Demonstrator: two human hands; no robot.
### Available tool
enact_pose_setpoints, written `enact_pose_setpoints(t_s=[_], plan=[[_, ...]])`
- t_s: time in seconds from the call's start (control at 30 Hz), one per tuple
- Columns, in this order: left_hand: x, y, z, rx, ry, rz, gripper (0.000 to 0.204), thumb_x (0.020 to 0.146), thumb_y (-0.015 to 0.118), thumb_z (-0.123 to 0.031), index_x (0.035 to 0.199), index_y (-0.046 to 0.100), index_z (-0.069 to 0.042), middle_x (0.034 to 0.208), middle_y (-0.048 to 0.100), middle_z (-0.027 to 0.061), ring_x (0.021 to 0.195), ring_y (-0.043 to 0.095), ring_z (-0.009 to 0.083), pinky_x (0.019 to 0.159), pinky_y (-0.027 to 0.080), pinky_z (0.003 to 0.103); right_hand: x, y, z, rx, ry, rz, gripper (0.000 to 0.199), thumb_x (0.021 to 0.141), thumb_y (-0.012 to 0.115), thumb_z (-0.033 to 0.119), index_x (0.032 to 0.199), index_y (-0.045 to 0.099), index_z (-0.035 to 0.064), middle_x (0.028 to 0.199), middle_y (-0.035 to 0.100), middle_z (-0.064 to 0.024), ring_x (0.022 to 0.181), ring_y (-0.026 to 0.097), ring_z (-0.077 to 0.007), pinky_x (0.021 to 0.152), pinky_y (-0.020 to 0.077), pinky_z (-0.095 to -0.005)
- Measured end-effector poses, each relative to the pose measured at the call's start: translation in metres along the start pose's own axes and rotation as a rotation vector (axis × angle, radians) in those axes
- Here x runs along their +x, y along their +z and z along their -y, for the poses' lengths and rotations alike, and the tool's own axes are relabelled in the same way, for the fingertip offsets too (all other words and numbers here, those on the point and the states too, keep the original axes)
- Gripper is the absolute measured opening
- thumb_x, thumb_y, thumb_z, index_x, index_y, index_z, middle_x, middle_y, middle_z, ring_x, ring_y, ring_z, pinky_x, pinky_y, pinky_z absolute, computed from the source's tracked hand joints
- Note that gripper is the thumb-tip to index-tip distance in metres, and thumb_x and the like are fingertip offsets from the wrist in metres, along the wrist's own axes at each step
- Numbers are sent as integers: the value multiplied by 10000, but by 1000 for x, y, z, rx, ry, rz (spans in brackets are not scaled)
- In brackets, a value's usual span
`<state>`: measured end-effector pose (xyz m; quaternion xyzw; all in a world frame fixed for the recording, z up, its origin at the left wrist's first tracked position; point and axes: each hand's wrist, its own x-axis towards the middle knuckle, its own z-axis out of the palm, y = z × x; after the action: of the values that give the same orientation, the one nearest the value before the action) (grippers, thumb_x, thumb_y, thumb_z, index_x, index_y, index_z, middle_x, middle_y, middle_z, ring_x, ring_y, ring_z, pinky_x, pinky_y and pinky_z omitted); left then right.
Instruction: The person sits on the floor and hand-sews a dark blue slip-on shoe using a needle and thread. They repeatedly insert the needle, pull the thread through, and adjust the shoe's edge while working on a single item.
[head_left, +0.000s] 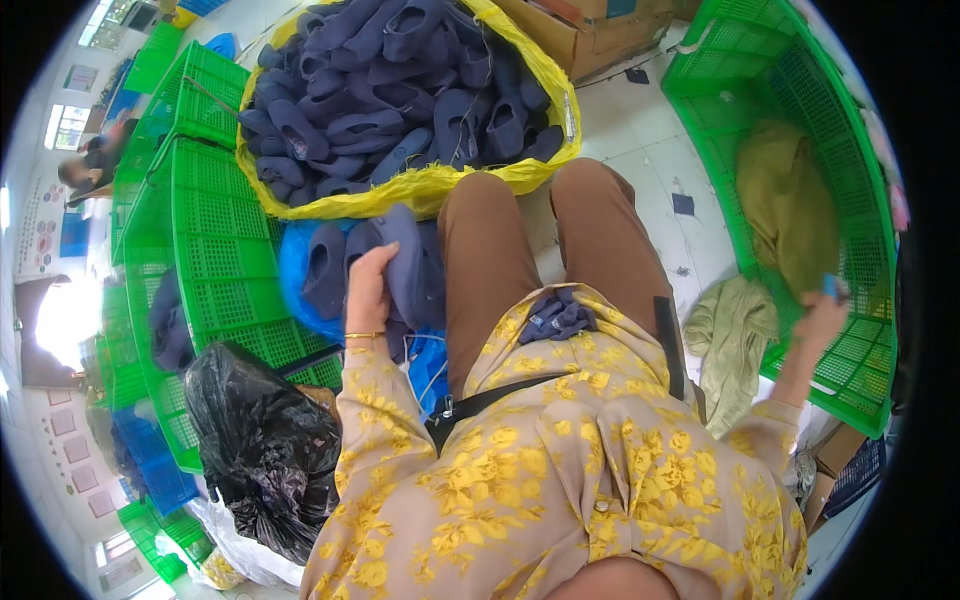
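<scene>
At lower centre of the frame, a seated person in a yellow-flowered top worked between heaps of dark navy shoe uppers. Left of centre, the left hand (368, 290) lay on a small pile of navy uppers (395, 262) spilling from a blue bag (300, 270), its fingers curled over the top piece and pressed together. At the right edge, the right hand (822, 312) reached over the rim of a green mesh crate (850, 350), fingertips pinching a small blue object (831, 287) too small to identify. One navy piece (556, 314) sat on the lap, and a big yellow sack (420, 185) of the same uppers filled the top of the frame. With both arms stretched wide apart and the body likely to turn, the loose piece on the lap looked apt to slide to the tiled floor (640, 140). The pile under the left hand leaned toward the knee and could tumble if a lower piece were pulled. An olive cloth (730, 330) draped over the crate's edge might also snag the right wrist.
</scene>
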<state>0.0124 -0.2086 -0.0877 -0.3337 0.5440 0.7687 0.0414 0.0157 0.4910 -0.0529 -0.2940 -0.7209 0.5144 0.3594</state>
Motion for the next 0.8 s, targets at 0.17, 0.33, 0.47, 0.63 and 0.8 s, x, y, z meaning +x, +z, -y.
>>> enact_pose_setpoints(t_s=[0.17,0.33,0.47,0.63,0.8], plan=[[-70,54,-49,-165,-52,247,127,883,623,-156,886,661,-35,790,652,57,562,564,116,507,416,229,-125,96,34,229,260,293,225,882,590,80,1094,528,35,889,499,-17,606,417,-71,518,369,-216],[-107,141,-21,397,193,355,340,864,661,-194,1127,602,14,893,664,97,614,587,158,547,443,262,-171,128,75,221,221,502,233,876,580,69,1103,527,60,865,478,8,615,404,-55,524,355,-215],[-83,144,9,1115,788,404,322,812,694,-121,1112,622,-32,975,640,129,779,636,277,703,505,336,-193,126,81,118,78,663,177,866,602,42,1038,579,80,851,501,36,636,401,-50,558,356,-210],[-87,155,16,1180,899,346,198,796,708,-116,970,663,-33,890,625,129,776,627,318,687,498,356,-226,125,123,-62,-33,1302,186,852,634,69,1033,623,111,905,623,-2,704,553,-117,635,454,-274],[-97,159,15,1059,886,355,175,816,696,-116,980,663,-64,917,624,111,736,617,282,670,499,335,-250,149,128,-297,-629,1573,188,832,637,77,1019,626,85,985,644,-105,834,634,-304,722,508,-385]])
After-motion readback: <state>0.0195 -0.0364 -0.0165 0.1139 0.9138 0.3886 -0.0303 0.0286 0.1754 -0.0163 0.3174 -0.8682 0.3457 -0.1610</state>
